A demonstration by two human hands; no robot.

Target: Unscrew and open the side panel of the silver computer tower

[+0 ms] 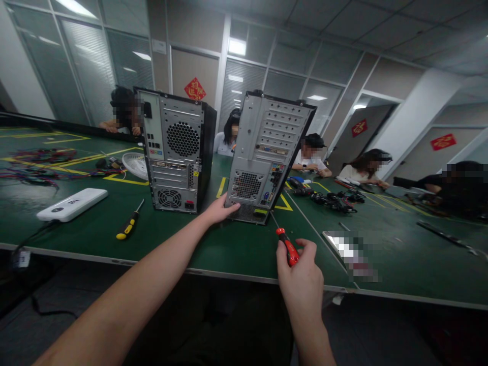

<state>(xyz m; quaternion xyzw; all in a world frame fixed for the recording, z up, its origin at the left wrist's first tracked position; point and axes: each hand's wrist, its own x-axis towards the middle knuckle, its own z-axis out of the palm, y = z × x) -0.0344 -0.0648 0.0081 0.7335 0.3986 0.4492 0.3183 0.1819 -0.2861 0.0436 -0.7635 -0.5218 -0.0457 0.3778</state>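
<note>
A computer tower (249,147) stands before me, its metal back panel facing me and its top leaning a little to the right. At its lower left edge is my left hand (222,209), thumb on the back panel and the other fingers around the side. My right hand (303,267) is closed on the red and black handle of a screwdriver (288,248). The screwdriver's tip points up at the tower's lower right corner; whether it touches a screw I cannot tell. To the left, a second computer tower (175,152) stands upright, also with its back towards me.
A yellow and black screwdriver (130,221) and a white power bank (72,204) with a cable lie left on the green table (229,249). Behind are a white basket (135,165) and cable bundles (333,201). Several people sit around the far side.
</note>
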